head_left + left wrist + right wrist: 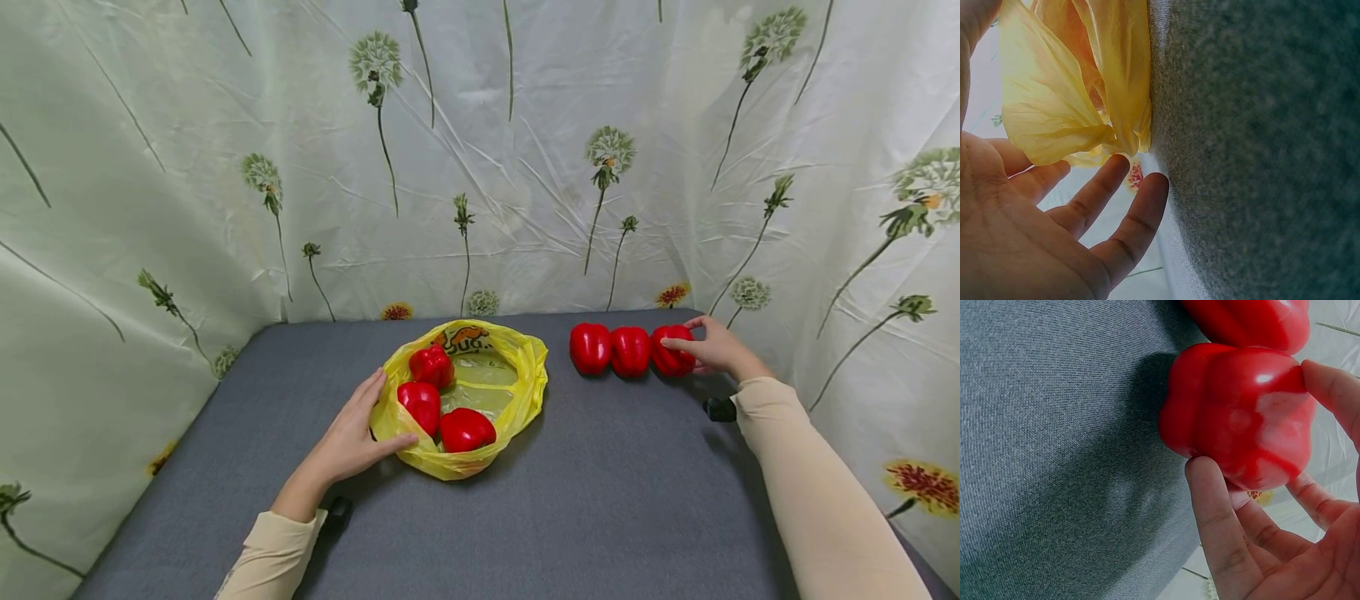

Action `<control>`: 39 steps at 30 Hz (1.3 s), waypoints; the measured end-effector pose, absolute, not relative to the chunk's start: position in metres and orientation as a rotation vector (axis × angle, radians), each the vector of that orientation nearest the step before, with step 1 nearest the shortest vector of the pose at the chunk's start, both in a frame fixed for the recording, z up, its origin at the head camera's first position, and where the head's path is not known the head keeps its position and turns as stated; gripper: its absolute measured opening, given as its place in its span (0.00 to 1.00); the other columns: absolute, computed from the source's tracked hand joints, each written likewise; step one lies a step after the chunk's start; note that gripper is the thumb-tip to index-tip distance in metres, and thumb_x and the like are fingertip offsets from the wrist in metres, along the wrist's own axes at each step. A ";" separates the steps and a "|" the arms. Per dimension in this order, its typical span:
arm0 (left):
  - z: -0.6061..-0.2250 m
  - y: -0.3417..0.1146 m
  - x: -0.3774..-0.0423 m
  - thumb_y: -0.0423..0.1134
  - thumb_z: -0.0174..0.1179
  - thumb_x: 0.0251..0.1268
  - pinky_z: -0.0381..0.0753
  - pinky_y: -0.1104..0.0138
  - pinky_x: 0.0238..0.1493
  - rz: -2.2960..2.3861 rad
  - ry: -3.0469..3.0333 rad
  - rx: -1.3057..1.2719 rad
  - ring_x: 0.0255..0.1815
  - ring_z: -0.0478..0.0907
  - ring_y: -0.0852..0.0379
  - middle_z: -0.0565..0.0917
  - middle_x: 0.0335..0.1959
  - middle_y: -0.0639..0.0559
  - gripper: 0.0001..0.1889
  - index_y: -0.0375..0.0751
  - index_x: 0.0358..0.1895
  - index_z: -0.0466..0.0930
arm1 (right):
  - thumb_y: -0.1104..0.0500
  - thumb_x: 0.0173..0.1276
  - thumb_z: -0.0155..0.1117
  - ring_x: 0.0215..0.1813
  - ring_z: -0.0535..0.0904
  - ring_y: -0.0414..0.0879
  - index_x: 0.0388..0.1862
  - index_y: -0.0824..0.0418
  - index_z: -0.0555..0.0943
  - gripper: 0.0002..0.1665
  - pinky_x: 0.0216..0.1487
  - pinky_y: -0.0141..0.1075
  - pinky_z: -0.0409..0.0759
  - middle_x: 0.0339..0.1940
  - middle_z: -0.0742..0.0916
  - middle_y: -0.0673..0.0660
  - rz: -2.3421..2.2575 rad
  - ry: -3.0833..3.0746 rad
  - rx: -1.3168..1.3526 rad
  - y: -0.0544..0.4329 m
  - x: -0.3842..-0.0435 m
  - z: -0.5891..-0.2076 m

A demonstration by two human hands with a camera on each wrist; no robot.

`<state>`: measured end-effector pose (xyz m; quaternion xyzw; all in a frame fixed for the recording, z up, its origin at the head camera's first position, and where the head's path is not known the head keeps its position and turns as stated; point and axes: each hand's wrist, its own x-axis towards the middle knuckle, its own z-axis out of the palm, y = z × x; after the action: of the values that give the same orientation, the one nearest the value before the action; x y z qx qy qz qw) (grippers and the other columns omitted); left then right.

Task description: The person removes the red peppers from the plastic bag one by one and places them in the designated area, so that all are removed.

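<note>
Inside, by our count: three glossy, lobed red bell peppers (pixel 467 430), in a round-mouthed yellow plastic bag (pixel 450 467); left hand (pixel 347 442) resting against it, fingers apart. Outside, which we judge outstanding: three matching peppers (pixel 590 349), in a row; right hand (pixel 722 348) gripping the rightmost pepper (pixel 1241 415). Surface: flat table in dark grey woven cloth (pixel 600 492). Surround: we note pale, dandelion-printed curtains (pixel 525 192).
</note>
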<state>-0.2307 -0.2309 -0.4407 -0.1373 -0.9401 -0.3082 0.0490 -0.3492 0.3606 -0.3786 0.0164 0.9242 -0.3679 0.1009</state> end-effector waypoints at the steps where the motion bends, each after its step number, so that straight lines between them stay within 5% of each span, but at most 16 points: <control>1: -0.441 -0.231 -0.231 0.64 0.74 0.61 0.61 0.31 0.81 -0.938 -2.865 -0.418 0.88 0.53 0.31 0.53 0.89 0.35 0.62 0.32 0.87 0.51 | 0.40 0.81 0.59 0.37 0.86 0.47 0.79 0.78 0.51 0.52 0.46 0.44 0.93 0.63 0.72 0.80 -1.088 2.731 0.049 0.361 -0.349 -0.379; 24: -0.441 -0.231 -0.232 0.64 0.74 0.61 0.63 0.31 0.80 -0.932 -2.872 -0.417 0.87 0.54 0.31 0.53 0.89 0.34 0.62 0.32 0.87 0.51 | 0.42 0.82 0.61 0.43 0.86 0.52 0.79 0.77 0.51 0.51 0.46 0.44 0.93 0.65 0.71 0.80 -1.056 2.751 0.072 0.355 -0.351 -0.384; 32: -0.441 -0.231 -0.231 0.64 0.74 0.61 0.62 0.32 0.80 -0.933 -2.863 -0.427 0.87 0.54 0.31 0.53 0.89 0.35 0.61 0.32 0.86 0.51 | 0.42 0.83 0.58 0.37 0.87 0.48 0.79 0.77 0.50 0.50 0.43 0.43 0.93 0.60 0.73 0.79 -1.031 2.733 0.034 0.354 -0.350 -0.380; 39: -0.442 -0.231 -0.232 0.64 0.74 0.61 0.63 0.32 0.80 -0.922 -2.859 -0.435 0.87 0.54 0.31 0.53 0.89 0.35 0.61 0.32 0.86 0.51 | 0.43 0.84 0.56 0.47 0.86 0.58 0.79 0.77 0.49 0.48 0.44 0.43 0.92 0.60 0.74 0.79 -1.009 2.722 0.017 0.355 -0.346 -0.376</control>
<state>-0.2318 -0.2312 -0.4423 -0.1430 -0.9406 -0.3033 0.0532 -0.3464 0.3549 -0.3756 0.0060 0.9309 -0.3452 0.1190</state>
